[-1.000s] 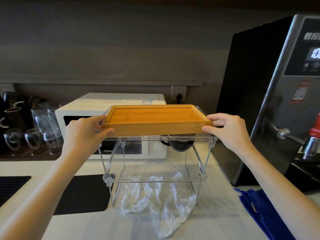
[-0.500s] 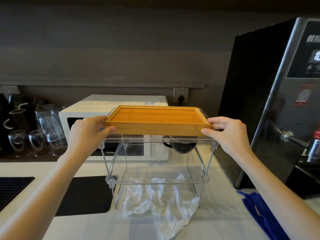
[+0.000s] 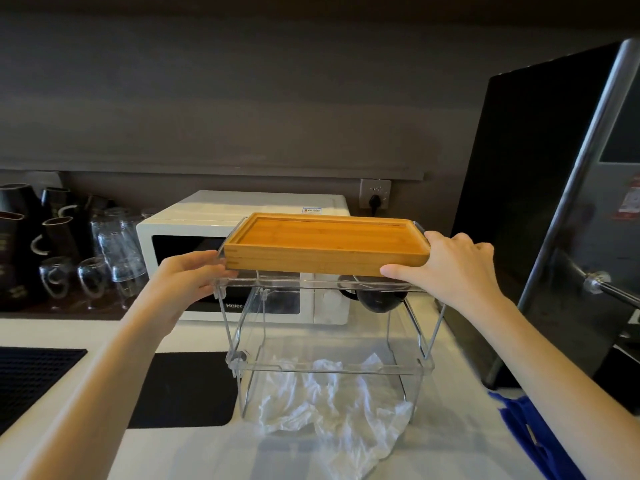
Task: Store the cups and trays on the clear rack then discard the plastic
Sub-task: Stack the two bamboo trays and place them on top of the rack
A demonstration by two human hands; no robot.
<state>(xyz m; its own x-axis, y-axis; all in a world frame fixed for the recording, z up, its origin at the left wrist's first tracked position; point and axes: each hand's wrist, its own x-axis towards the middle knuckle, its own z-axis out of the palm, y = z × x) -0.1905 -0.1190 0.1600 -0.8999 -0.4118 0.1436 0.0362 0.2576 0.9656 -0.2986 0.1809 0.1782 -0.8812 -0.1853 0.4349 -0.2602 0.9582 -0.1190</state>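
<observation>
Two stacked wooden trays (image 3: 325, 249) lie flat on the top shelf of the clear rack (image 3: 329, 370). My right hand (image 3: 457, 268) grips their right end, thumb on the front edge. At the left end, my left hand (image 3: 188, 277) touches the lower corner with its fingertips, beside the rack's rim. A dark cup (image 3: 379, 301) sits under the top shelf at the right, partly hidden by the trays. Crumpled clear plastic (image 3: 332, 405) lies on the counter under the rack and spills out in front.
A white microwave (image 3: 242, 216) stands right behind the rack. Glasses (image 3: 117, 251) and dark mugs (image 3: 20, 237) fill the back left. Black mats (image 3: 183, 389) lie on the left. A tall steel water boiler (image 3: 554, 220) stands at the right, a blue cloth (image 3: 533, 434) before it.
The trays have settled onto the rack's top. My left hand has loosened from a full grip to fingertips at the corner. My right hand stays on the right end.
</observation>
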